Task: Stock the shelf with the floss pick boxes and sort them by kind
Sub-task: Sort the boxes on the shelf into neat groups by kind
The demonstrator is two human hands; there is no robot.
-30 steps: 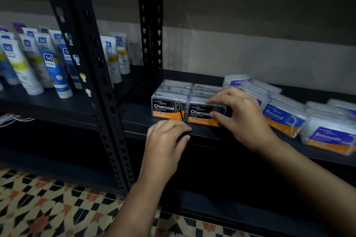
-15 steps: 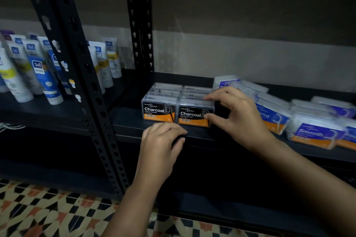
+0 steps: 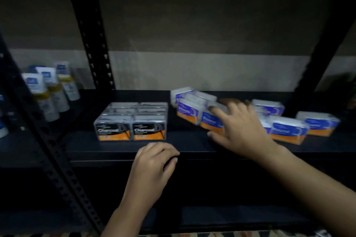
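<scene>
1. On the dark shelf [image 3: 115,146], to the left beyond a perforated black upright [image 3: 94,44], stand white toothpaste tubes [image 3: 52,90]; at least four show, all blurred.
2. Two "Charcoal" floss pick boxes [image 3: 130,130] face front side by side, touching, with more clear boxes behind them in two rows; the count is unclear.
3. Blue-labelled boxes [image 3: 287,130] lie loosely to the right, about seven, some tilted.
4. Clear lids hide what the boxes hold.
5. Right hand [image 3: 240,129] spreads straight fingers over one blue box [image 3: 211,121], gripping nothing clearly.
6. Left hand [image 3: 154,161] rests curled on the shelf's front edge, holding nothing.
</scene>
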